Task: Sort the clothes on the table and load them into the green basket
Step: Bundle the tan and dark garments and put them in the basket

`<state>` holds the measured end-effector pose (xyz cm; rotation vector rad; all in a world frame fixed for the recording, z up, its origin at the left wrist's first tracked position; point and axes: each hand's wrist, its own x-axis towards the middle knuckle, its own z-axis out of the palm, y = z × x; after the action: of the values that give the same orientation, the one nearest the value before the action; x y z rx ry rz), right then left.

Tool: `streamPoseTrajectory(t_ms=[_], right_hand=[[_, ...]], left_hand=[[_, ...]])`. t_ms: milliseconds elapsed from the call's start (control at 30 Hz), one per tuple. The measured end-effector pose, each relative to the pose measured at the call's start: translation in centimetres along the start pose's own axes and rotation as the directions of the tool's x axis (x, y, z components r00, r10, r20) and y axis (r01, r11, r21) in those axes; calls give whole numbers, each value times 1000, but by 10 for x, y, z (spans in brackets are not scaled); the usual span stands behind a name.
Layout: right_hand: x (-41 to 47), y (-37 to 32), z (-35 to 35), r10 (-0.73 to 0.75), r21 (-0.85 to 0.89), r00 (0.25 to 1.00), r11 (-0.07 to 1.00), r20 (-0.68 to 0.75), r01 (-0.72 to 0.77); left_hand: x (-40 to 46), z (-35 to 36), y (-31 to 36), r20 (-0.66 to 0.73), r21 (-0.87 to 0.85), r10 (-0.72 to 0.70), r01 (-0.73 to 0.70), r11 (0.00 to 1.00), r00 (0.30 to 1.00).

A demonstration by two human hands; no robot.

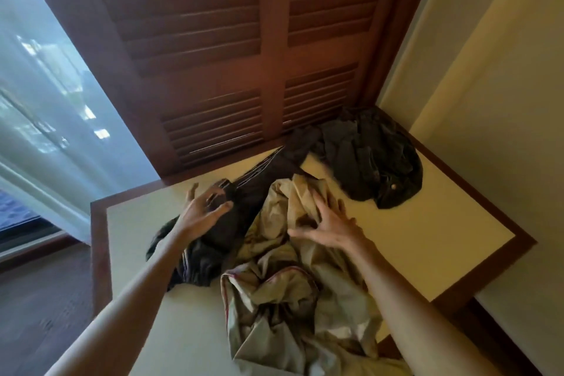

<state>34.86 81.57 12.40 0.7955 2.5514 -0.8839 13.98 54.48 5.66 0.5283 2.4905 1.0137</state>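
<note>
Clothes lie in three heaps on the bench, which has a pale top and a dark wooden border and stands in a corner, against brown louvered doors at the back and a cream wall on the right. The biggest piece is a crumpled beige garment with a thin red trim; it spreads from the middle of the bench to the near edge. Left of it, and touching it, a long dark striped garment stretches from the near left toward the doors. At the far right corner a dark green jacket with a small round button lies bunched, apart from the beige one. The left hand is over the striped garment, its fingers spread and bent like a claw, close to the cloth but not closed on it. The right hand is over the upper part of the beige garment, fingers spread wide and holding nothing. Both forearms are bare. A sheer curtain covers the window on the left.
</note>
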Motion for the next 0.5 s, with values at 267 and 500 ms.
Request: streamPoseTrajectory(t_ms=[267, 500], right_hand=[[12, -17, 135, 52, -354, 969, 934, 242, 38], [27, 4, 108, -15, -194, 996, 981, -90, -2]], left_hand=[[33, 58, -4, 255, 551, -212, 39, 834, 943], [18, 74, -17, 100, 576, -104, 28, 817, 989]])
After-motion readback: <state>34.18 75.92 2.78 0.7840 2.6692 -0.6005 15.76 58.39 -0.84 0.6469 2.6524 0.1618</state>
